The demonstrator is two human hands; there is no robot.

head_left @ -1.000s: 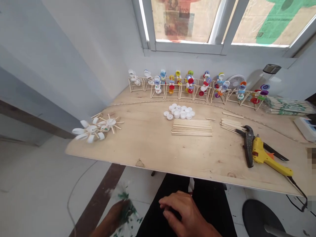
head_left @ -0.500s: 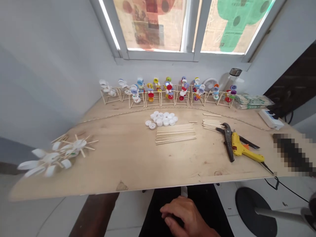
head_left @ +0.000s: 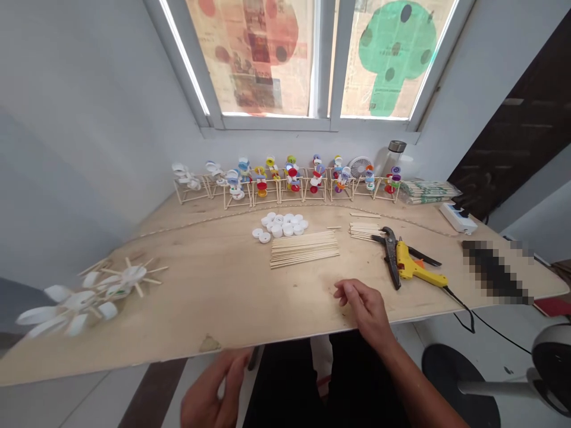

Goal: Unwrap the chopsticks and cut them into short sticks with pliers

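- Up over the table (head_left: 173,315) has come the right hand (head_left: 368,312).
- It looks empty, fingers loosely bent; I can't tell if the left hand (head_left: 214,392) grips anything.
- Long sticks (head_left: 304,248) lie near the right hand's eleven o'clock, the glue gun (head_left: 414,268) at two.
- Sticks look light, stiff, easy to snap: pinch their middles.

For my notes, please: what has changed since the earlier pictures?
The right hand moved forward over the table. The left hand came up to its near edge; the green-marked plastic it held is out of view. Sticks, caps and glue gun stayed.
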